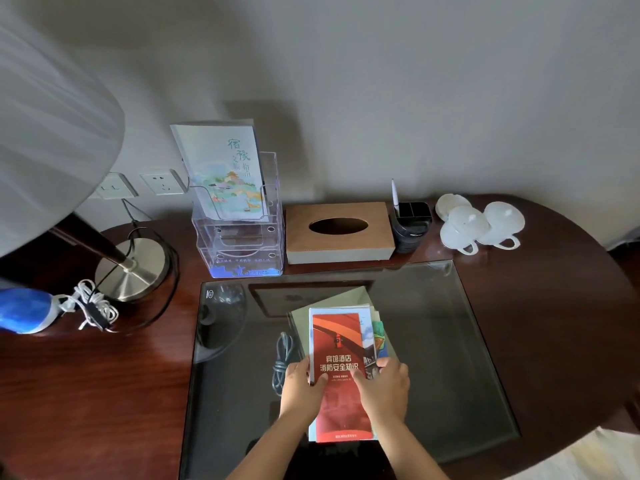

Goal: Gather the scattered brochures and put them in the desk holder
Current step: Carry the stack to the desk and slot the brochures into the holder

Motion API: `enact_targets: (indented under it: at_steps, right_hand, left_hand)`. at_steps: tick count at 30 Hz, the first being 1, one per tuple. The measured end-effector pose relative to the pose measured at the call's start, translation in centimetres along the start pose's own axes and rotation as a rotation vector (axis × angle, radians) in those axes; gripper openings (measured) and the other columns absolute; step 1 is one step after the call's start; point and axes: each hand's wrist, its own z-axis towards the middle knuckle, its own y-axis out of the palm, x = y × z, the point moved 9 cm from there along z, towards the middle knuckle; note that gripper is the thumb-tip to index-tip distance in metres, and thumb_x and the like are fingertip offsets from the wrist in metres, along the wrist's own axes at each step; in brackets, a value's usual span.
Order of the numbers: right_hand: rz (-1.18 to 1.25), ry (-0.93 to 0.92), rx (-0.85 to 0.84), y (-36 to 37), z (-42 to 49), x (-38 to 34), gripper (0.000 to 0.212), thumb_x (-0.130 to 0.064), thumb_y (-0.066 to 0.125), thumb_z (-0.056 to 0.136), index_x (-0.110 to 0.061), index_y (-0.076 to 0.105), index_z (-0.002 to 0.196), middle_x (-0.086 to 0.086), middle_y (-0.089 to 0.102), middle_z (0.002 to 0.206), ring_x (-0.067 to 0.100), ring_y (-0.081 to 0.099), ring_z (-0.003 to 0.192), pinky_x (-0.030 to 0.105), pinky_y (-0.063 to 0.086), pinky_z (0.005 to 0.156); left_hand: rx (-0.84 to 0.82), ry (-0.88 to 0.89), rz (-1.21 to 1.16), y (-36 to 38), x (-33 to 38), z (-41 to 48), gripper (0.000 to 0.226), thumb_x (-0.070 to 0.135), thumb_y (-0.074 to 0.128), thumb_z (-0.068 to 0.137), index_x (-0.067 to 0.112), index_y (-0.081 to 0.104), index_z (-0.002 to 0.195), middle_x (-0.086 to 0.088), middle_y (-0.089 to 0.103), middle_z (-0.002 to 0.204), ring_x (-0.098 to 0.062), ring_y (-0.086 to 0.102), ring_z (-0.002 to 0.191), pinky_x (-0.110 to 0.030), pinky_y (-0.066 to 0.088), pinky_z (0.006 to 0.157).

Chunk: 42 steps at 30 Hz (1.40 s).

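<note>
Brochures (341, 344) beside grey cable (282, 358)

A hotel room is showing itself here: a clear acrylic brochure holder (239, 216), tissue box (339, 233) and lidded cups (481, 225) are sitting on a glass-topped worktop (571, 306).

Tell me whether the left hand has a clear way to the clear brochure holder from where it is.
Probably yes: the glass desk pad between the left hand and the holder lies bare, but that hand is gripping the brochure stack.
</note>
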Motion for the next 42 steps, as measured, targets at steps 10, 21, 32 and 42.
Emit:
enact_targets:
  at_steps: [10, 21, 32, 42]
  right_hand:
    - [-0.036, -0.003, 0.033, -0.3, -0.6, -0.6, 0.057, -0.04, 0.078, 0.072, -0.01, 0.053, 0.113, 0.007, 0.054, 0.117, 0.022, 0.051, 0.112, 0.036, 0.051, 0.091]
    - [0.101, -0.049, -0.059, 0.8, -1.8, -1.1, 0.05, -0.03, 0.08, 0.073, -0.012, 0.053, 0.11, 0.002, 0.051, 0.111, 0.021, 0.054, 0.107, 0.035, 0.051, 0.089]
    - [0.428, -0.163, -0.354, 5.0, -5.7, -7.1, 0.047, -0.017, 0.073, 0.08, -0.026, 0.044, 0.115, -0.016, 0.061, 0.096, -0.002, 0.062, 0.085, 0.009, 0.045, 0.07]
    - [0.4, -0.228, -0.506, 11.9, -8.7, -11.1, 0.029, -0.012, 0.05, 0.097, -0.009, 0.051, 0.126, 0.004, 0.058, 0.123, 0.017, 0.056, 0.113, 0.031, 0.044, 0.102]
  left_hand:
    - [0.029, 0.021, 0.011, -0.2, -0.4, 0.0, 0.034, 0.018, 0.061, 0.089, 0.021, 0.06, 0.123, -0.001, 0.058, 0.119, -0.012, 0.058, 0.103, -0.031, 0.049, 0.095]
    - [0.105, -0.034, -0.313, -0.6, -1.0, -0.3, 0.026, 0.018, 0.072, 0.082, 0.025, 0.049, 0.093, 0.003, 0.069, 0.092, -0.01, 0.067, 0.083, -0.034, 0.056, 0.078]
    - [0.063, 0.115, -0.594, -8.1, -3.5, 0.3, 0.022, 0.009, 0.067, 0.086, 0.011, 0.058, 0.107, -0.01, 0.073, 0.099, -0.023, 0.07, 0.092, -0.027, 0.057, 0.073]
    - [0.274, 0.091, -0.502, -15.8, -8.5, -1.2, 0.035, -0.005, 0.056, 0.09, 0.014, 0.051, 0.12, -0.011, 0.066, 0.111, -0.021, 0.061, 0.101, -0.038, 0.047, 0.097]
